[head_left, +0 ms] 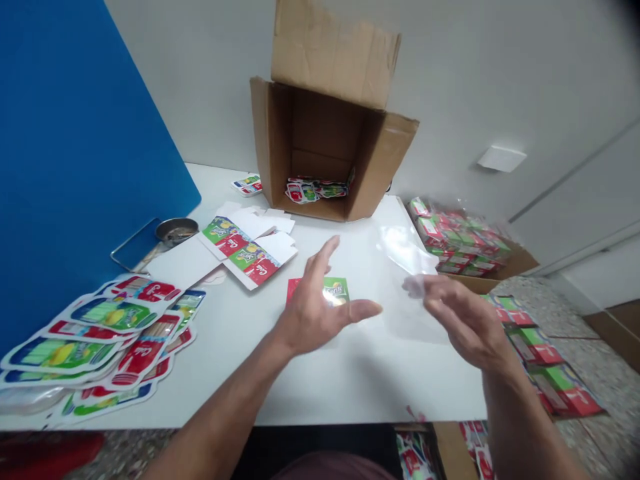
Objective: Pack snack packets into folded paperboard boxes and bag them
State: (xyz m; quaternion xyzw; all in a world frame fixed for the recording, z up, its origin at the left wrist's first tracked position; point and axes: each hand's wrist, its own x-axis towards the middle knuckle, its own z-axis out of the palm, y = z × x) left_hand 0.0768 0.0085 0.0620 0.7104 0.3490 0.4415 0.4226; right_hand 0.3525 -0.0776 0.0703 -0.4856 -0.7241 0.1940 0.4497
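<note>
My left hand [313,310] is open over the middle of the white table, thumb and fingers spread wide. Beneath it lies a small red and green printed box [336,288] with a "Sprite" label, partly hidden by the hand. My right hand [457,317] is closed at the fingertips on a clear plastic bag [405,250], which spreads over the table's right side; the bag's outline is hard to follow. Flat printed cartons [245,250] with Cola and Sprite pictures lie beyond my left hand.
An open cardboard box [340,147] at the back holds several printed packs [317,190]. More bottle-shaped packs [110,333] are piled at left, near a metal dish [177,230]. Wrapped boxes [460,237] fill a carton at right; others [555,373] stand below. A blue panel [85,133] borders the left.
</note>
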